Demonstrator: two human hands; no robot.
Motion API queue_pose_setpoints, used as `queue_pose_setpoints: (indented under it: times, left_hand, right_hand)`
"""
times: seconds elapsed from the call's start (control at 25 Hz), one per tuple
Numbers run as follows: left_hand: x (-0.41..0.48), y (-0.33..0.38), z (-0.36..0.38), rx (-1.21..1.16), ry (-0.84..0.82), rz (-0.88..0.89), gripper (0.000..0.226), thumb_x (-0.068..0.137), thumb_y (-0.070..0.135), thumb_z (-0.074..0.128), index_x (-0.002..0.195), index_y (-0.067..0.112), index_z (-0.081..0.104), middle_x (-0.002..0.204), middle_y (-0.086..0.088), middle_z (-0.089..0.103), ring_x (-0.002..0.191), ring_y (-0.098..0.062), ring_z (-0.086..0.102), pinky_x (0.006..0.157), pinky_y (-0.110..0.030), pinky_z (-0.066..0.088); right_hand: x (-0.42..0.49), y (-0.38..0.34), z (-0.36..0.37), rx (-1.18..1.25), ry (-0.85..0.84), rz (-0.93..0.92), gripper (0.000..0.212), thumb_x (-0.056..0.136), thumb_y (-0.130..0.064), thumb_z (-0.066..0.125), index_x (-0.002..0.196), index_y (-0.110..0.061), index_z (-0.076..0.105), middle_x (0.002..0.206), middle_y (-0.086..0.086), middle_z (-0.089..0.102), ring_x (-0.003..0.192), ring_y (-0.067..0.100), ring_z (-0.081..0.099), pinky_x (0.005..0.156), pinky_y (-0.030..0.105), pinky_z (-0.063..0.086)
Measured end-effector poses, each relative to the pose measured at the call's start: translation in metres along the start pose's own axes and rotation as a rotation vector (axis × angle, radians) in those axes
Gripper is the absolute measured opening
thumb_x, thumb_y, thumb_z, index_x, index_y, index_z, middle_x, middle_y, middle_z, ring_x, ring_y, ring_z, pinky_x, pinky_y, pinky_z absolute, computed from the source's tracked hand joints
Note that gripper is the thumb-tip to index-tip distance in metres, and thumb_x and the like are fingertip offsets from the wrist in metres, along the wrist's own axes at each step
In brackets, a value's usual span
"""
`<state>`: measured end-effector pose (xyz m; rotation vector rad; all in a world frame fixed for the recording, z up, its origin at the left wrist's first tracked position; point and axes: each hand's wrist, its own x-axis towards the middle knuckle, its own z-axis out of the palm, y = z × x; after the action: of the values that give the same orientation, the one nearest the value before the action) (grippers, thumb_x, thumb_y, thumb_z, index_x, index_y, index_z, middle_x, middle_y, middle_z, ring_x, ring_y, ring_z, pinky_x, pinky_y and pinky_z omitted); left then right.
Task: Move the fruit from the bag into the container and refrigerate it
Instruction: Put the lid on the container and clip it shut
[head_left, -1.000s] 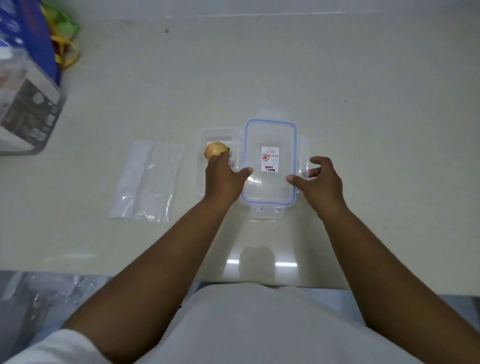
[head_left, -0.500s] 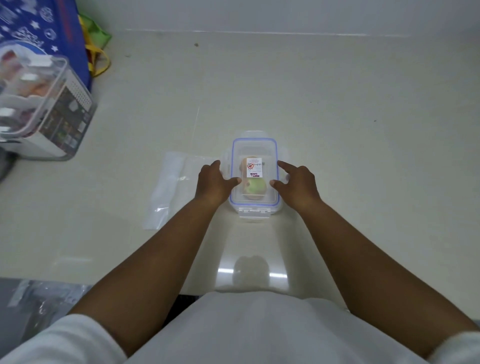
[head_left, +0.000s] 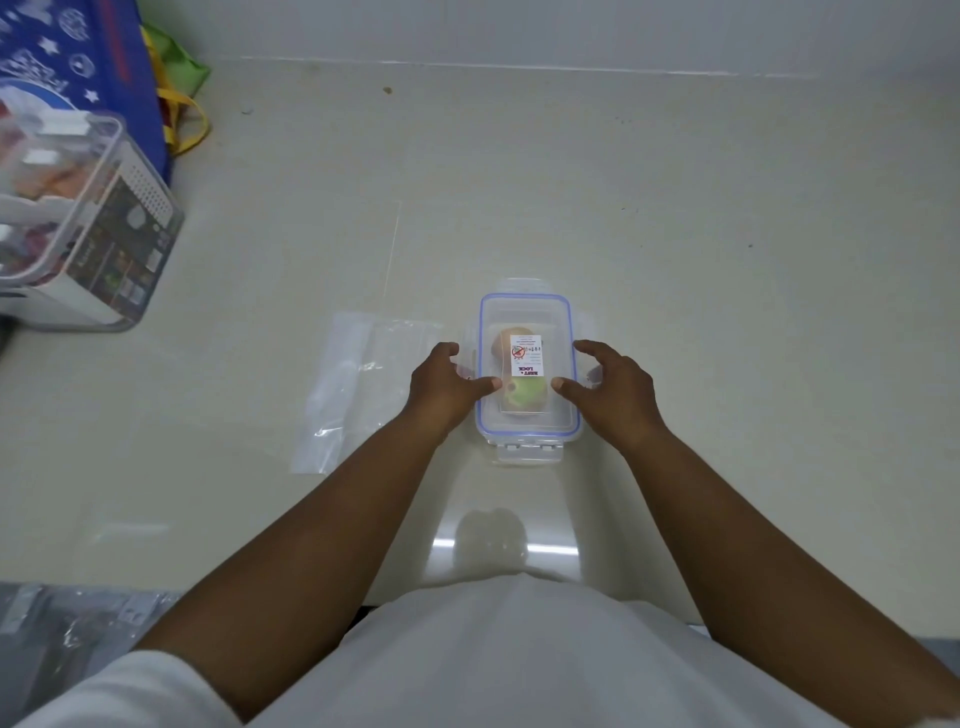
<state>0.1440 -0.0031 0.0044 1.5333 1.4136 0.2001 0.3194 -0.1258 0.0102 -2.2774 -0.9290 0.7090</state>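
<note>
A clear plastic container (head_left: 525, 439) with a blue-rimmed lid (head_left: 524, 304) stands on the pale counter in front of me. Through the lid I see two fruits: an orange-brown one (head_left: 503, 340) at the far end and a green one (head_left: 527, 397) nearer me. My left hand (head_left: 445, 385) grips the container's left side, thumb on the lid. My right hand (head_left: 615, 395) grips the right side, thumb on the lid, fingers arched over the side clip. The clear plastic bag (head_left: 358, 395) lies flat and empty just left of the container.
A large clear storage box (head_left: 98, 228) with packaged goods stands at the far left, with a blue printed bag (head_left: 78, 52) and a green-yellow bag (head_left: 179, 88) behind it. The counter's front edge (head_left: 104, 577) runs near my body.
The lid, held beside the open container a second ago, now sits on the container over the fruit. Both hands have come in against its sides.
</note>
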Motion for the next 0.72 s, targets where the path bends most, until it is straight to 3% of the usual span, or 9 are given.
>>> queue_pose_setpoints:
  times: [0.16, 0.28, 0.4, 0.48, 0.6, 0.68, 0.72]
  left_hand:
    - [-0.005, -0.007, 0.005, -0.040, -0.015, -0.018, 0.086, 0.066, 0.037, 0.085, 0.138, 0.017, 0.042, 0.127, -0.010, 0.060, 0.101, -0.021, 0.058, 0.090, -0.035, 0.050]
    - [-0.006, -0.007, 0.009, 0.026, 0.054, 0.013, 0.086, 0.067, 0.039, 0.084, 0.139, 0.015, 0.043, 0.132, -0.010, 0.056, 0.110, -0.024, 0.058, 0.095, -0.038, 0.049]
    - [-0.003, -0.002, 0.010, 0.211, 0.116, 0.061, 0.084, 0.066, 0.043, 0.084, 0.136, 0.012, 0.048, 0.134, -0.013, 0.052, 0.120, -0.028, 0.054, 0.100, -0.039, 0.047]
    - [0.000, 0.006, 0.012, 0.336, 0.067, 0.076, 0.077, 0.069, 0.043, 0.082, 0.131, 0.009, 0.054, 0.130, -0.013, 0.058, 0.115, -0.028, 0.057, 0.091, -0.034, 0.047]
    - [0.005, 0.020, 0.011, 0.415, 0.003, 0.036, 0.054, 0.067, 0.041, 0.083, 0.105, 0.008, 0.064, 0.106, -0.011, 0.068, 0.077, -0.020, 0.060, 0.060, -0.025, 0.041]
    - [0.010, 0.024, 0.008, 0.409, -0.009, -0.015, 0.043, 0.064, 0.040, 0.086, 0.083, 0.013, 0.059, 0.090, -0.008, 0.065, 0.065, -0.016, 0.056, 0.054, -0.025, 0.044]
    - [0.011, 0.025, 0.007, 0.390, -0.021, -0.042, 0.043, 0.062, 0.040, 0.087, 0.078, 0.012, 0.058, 0.087, -0.007, 0.065, 0.067, -0.019, 0.060, 0.059, -0.029, 0.051]
  right_hand:
    - [-0.005, 0.009, 0.001, 0.094, 0.044, 0.029, 0.056, 0.075, -0.038, 0.079, 0.127, -0.034, 0.058, 0.095, 0.000, 0.059, 0.086, 0.014, 0.055, 0.084, 0.028, 0.045]
    - [-0.006, 0.012, 0.004, 0.057, 0.028, 0.019, 0.059, 0.077, -0.039, 0.077, 0.133, -0.033, 0.056, 0.104, 0.004, 0.060, 0.090, 0.015, 0.054, 0.082, 0.025, 0.041]
    - [-0.007, 0.008, 0.001, -0.143, 0.037, -0.004, 0.061, 0.080, -0.045, 0.072, 0.136, -0.032, 0.052, 0.123, 0.006, 0.050, 0.107, 0.020, 0.052, 0.085, 0.031, 0.047]
    - [-0.007, 0.001, 0.001, -0.398, 0.077, -0.074, 0.058, 0.082, -0.047, 0.069, 0.134, -0.026, 0.055, 0.128, 0.008, 0.048, 0.119, 0.026, 0.047, 0.087, 0.038, 0.049]
    - [-0.002, -0.019, 0.006, -0.513, -0.011, -0.091, 0.041, 0.086, -0.036, 0.066, 0.116, -0.010, 0.060, 0.111, 0.013, 0.060, 0.101, 0.031, 0.057, 0.076, 0.036, 0.047]
    - [0.005, -0.029, 0.007, -0.410, -0.064, 0.007, 0.032, 0.082, -0.036, 0.071, 0.093, -0.008, 0.060, 0.092, 0.010, 0.063, 0.080, 0.027, 0.057, 0.064, 0.030, 0.042]
    - [0.008, -0.030, 0.005, -0.359, -0.068, 0.051, 0.036, 0.078, -0.041, 0.074, 0.084, -0.009, 0.058, 0.082, 0.006, 0.061, 0.074, 0.025, 0.055, 0.060, 0.029, 0.039]
